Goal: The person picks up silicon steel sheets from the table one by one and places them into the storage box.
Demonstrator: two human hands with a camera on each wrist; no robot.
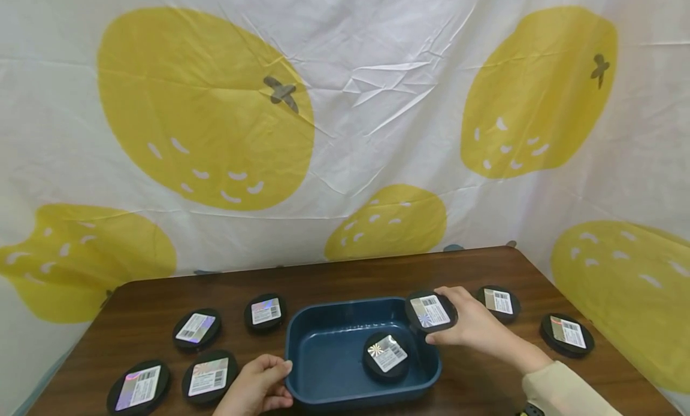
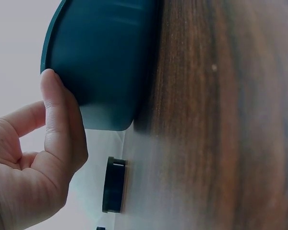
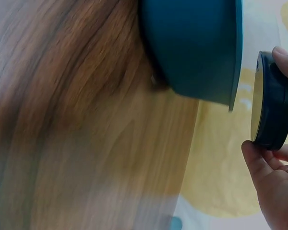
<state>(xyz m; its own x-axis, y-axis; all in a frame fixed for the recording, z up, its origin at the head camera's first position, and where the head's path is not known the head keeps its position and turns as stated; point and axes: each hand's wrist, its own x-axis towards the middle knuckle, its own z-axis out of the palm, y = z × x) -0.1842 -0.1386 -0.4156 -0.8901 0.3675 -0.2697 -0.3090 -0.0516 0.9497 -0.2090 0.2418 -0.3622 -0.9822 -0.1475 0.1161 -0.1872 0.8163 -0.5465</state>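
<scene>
My left hand (image 1: 260,385) grips the left end of a dark blue rectangular tray (image 1: 323,305), and in the left wrist view its fingers (image 2: 57,115) lie against the tray's outer wall. Inside the tray, towards its right side, lies one round black container (image 1: 385,357) with a white barcode label on top. A second round black container (image 1: 430,311) is held between the thumb and fingers of my right hand (image 1: 466,320), above the tray's right back corner. The right wrist view shows that held container (image 3: 274,103) edge-on, above rim height and apart from the tray.
Several more labelled black containers lie left of the tray, among them one near the back (image 1: 265,313) and one near my left hand (image 1: 209,377). Two others (image 1: 498,303) lie to the right. A white cloth (image 1: 366,134) with yellow fruit shapes hangs behind the brown wooden table (image 1: 345,276).
</scene>
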